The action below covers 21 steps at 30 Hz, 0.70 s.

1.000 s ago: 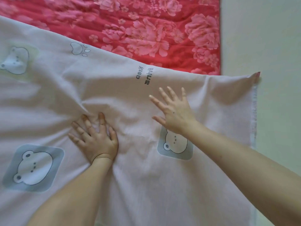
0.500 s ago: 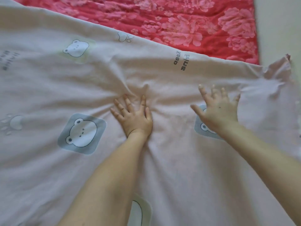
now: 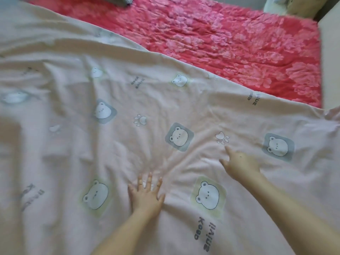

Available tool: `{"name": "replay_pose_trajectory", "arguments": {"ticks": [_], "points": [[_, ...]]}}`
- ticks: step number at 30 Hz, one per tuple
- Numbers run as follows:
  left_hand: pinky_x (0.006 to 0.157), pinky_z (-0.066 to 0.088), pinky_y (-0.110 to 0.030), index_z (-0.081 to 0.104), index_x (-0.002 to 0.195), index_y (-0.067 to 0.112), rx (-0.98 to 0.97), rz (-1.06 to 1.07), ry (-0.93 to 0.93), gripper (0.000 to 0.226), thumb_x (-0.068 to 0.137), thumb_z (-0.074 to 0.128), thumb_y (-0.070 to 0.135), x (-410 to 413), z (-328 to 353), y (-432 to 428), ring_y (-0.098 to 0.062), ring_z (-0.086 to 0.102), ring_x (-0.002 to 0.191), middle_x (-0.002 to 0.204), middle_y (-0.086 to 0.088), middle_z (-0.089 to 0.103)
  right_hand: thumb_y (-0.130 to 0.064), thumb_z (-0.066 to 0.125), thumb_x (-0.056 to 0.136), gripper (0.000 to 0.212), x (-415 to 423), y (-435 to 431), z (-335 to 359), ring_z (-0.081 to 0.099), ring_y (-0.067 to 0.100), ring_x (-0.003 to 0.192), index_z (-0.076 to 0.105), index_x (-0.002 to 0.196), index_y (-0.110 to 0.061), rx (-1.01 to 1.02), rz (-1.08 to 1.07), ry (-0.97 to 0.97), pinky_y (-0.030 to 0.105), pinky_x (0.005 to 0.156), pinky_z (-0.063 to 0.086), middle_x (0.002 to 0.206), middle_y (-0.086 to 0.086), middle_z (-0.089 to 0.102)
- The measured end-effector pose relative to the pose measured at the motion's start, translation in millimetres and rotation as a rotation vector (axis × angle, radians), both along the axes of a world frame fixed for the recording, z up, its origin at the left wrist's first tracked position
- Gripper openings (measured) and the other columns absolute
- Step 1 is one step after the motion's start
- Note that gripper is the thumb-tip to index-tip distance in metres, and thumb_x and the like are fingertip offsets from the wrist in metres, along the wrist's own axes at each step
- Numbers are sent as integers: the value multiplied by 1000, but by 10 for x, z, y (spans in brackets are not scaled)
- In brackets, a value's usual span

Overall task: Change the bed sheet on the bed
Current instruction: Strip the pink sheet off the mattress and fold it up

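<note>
Head view, only one.

Sheet (image 3: 73,144): pale pink with bear faces, paw prints and "Keep" text. It is spread over the near and left part of the bed and covers most of the frame. Its far edge runs diagonally from upper left to mid right. It is wrinkled, and the creases fan out from the spot between the two hands.

Red floral cover (image 3: 230,48): exposed beyond that edge, across the top right of the bed and under the sheet.

Left hand (image 3: 145,196): palm down flat on the sheet with fingers straight and spread. It presses the cloth and grips nothing. There is a bear print on either side of it.

Right hand (image 3: 239,163): motion-blurred and low over or on the sheet, just below a paw print. Index finger and thumb are stretched out; I can't tell about the other fingers. No cloth is seen pinched.

The hands are apart, the right one farther up the bed.

Grey item (image 3: 121,0) at the top edge, blurred. Pale bundle (image 3: 276,4) in the top right corner, can't identify it.
</note>
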State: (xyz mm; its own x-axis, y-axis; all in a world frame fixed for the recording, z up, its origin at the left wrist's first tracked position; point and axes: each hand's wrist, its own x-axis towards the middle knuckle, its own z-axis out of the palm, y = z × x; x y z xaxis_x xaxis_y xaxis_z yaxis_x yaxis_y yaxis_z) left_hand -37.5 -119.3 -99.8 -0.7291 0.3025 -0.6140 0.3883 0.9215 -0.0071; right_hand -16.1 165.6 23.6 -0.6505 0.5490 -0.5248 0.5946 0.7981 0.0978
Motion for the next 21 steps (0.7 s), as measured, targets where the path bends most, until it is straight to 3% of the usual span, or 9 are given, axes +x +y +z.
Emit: {"name": "replay_pose_trajectory", "arguments": {"ticks": [3,7,11,13,15,18,21], "points": [[109,10,-60,-4,149,39,-31,111,-97,58,97,20,46,214,190,-540,-27,-12,145,158,4,-14,-47,36,97,54,-187,-788,316,47,27,124,23,147,-31,-118,122,117,37,91,45,136,4,50],[112,20,-50,2,151,34,-75,327,-173,57,98,23,40,658,326,-1393,-26,-6,146,159,3,-10,-39,39,98,50,-125,-1674,517,50,28,118,28,144,-26,-210,322,192,32,84,43,127,7,57],[112,26,-37,21,149,28,15,538,-45,53,97,28,29,1298,490,-2106,-21,13,145,159,1,10,-36,40,98,43,160,-2369,464,54,27,115,35,139,-22,-280,496,180,29,79,42,130,5,56],[100,38,-34,36,142,27,104,733,-19,46,96,31,25,1649,573,-2396,-21,34,134,150,0,30,-36,42,98,43,342,-2668,387,52,24,119,36,138,-23,-292,584,175,29,81,43,137,5,50],[89,44,-29,49,127,27,207,979,-8,34,97,34,26,2011,608,-2688,-18,49,116,134,2,47,-37,43,97,41,520,-2973,310,54,23,116,39,135,-22,-304,668,168,30,79,47,131,4,54],[77,47,-26,56,110,24,378,1385,5,21,99,38,25,2449,536,-3102,-14,57,95,119,2,57,-37,40,99,42,767,-3492,222,56,22,113,38,138,-22,-325,793,128,30,82,44,125,3,58],[78,48,-29,59,99,18,626,1765,2,15,98,44,20,2690,388,-3385,-19,59,92,107,-3,63,-36,38,99,43,967,-4032,115,52,20,118,38,140,-23,-374,871,127,29,89,42,130,0,55]]}}
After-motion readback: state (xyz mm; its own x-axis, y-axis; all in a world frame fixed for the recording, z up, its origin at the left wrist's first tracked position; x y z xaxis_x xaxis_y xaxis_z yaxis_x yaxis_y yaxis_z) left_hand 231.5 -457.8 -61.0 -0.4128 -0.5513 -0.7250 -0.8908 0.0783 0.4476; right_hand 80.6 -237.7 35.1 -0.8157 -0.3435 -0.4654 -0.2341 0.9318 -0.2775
